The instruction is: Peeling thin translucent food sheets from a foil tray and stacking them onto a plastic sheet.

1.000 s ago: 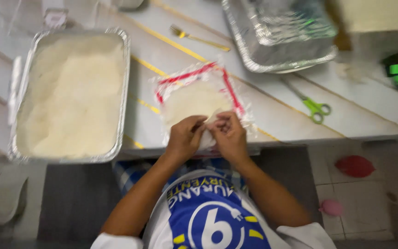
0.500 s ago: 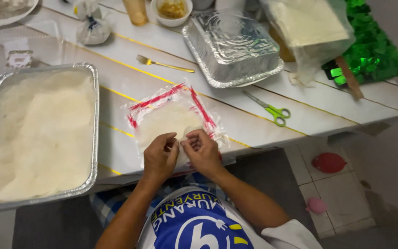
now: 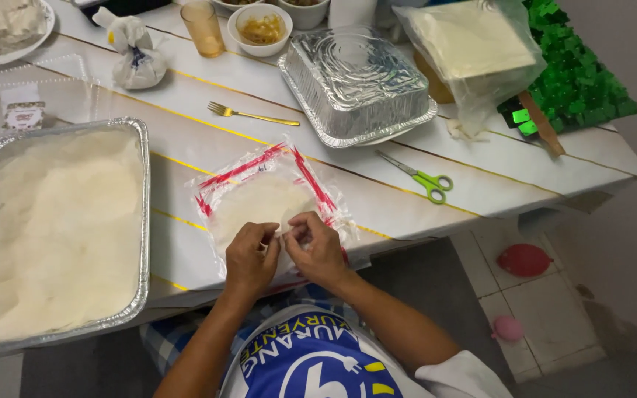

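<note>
Bare counter [image 3: 481, 184] lies open right of the clear bag [image 3: 267, 195] up to the green scissors [image 3: 425, 177], while the foil tray [image 3: 53, 228] blocks the left and the upturned foil pan [image 3: 355, 85] and fork [image 3: 248, 114] stand beyond.

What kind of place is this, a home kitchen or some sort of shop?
Most likely a home food-prep table, perhaps for party catering. A foil tray of pale flat wafers sits by the person's hands, which work at a clear red-edged packet. Bowls, a fork and balloons on the tiled floor suggest a household.
</note>
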